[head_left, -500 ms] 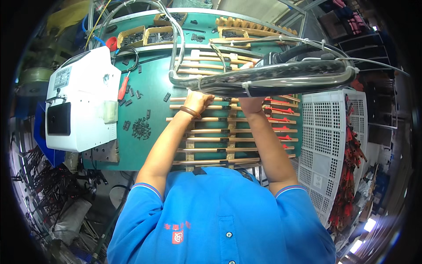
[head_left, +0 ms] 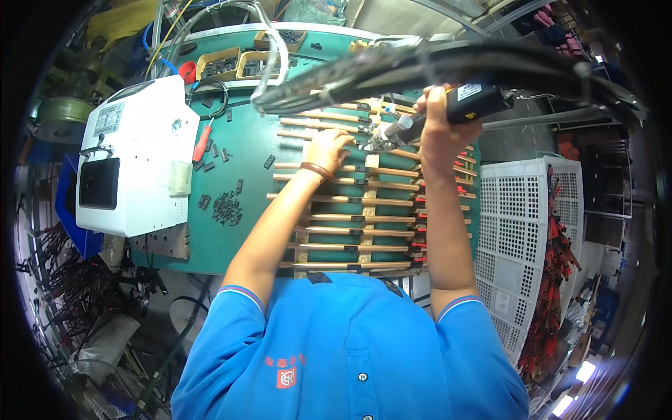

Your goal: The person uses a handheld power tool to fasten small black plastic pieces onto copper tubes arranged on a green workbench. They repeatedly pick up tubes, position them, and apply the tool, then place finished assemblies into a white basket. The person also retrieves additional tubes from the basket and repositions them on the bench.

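Note:
Wooden rods (head_left: 392,218) lie in a row across strip supports on the green workbench, each with a small black fitting near its middle and red parts towards the right ends. My left hand (head_left: 326,150) is closed over one of the farther rods, its fingertips beside the black fitting. In my right hand (head_left: 441,143) is a black powered screwdriver (head_left: 483,106), gripped round its body. Its metal nose (head_left: 383,138) points left and meets the rods close to my left fingertips. Whether the tip touches a fitting is hard to tell.
Thick dark hoses (head_left: 434,64) arch over the bench. A white machine (head_left: 133,164), red-handled screwdriver (head_left: 202,142), loose black parts (head_left: 269,162) and a screw pile (head_left: 226,208) are left. Cardboard boxes (head_left: 218,66) stand behind; a white plastic crate (head_left: 514,238) stands right.
My right hand has moved up and right, bringing the powered screwdriver into view. My left hand has shifted slightly farther along the row. The hoses have lifted and swung.

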Tool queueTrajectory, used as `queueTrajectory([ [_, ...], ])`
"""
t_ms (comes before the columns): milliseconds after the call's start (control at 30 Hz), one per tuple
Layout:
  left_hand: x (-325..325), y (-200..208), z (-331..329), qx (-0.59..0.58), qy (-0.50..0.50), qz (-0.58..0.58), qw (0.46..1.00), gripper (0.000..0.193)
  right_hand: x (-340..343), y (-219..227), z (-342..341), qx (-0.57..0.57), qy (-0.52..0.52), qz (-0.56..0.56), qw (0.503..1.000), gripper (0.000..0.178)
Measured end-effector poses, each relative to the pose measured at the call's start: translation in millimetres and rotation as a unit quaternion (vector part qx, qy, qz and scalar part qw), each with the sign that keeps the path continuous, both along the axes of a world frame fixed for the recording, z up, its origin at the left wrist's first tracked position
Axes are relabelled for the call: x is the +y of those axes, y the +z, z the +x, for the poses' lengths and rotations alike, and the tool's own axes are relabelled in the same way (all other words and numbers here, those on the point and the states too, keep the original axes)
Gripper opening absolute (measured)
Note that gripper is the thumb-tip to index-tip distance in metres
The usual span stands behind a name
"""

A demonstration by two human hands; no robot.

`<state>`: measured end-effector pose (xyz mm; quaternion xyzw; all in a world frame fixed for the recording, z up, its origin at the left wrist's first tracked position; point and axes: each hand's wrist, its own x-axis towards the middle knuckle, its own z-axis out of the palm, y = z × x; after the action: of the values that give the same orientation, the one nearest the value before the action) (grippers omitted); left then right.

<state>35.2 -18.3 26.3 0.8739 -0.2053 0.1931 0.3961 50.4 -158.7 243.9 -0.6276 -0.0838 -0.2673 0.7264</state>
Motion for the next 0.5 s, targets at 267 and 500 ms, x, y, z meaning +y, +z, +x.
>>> queueTrajectory([
  [267, -18.0, -18.8, 21.3, 0.082, 0.003, 0.018, 0.996, 0.022, 1.0, -20.5, 21.6, -0.097, -0.03, -0.026, 0.994, 0.03],
  [500, -20.5, -21.3, 21.3, 0.148, 0.021, -0.016, 0.989, 0.018, -15.8, -66.0, 35.3, -0.09, 0.014, -0.118, 0.989, 0.034],
])
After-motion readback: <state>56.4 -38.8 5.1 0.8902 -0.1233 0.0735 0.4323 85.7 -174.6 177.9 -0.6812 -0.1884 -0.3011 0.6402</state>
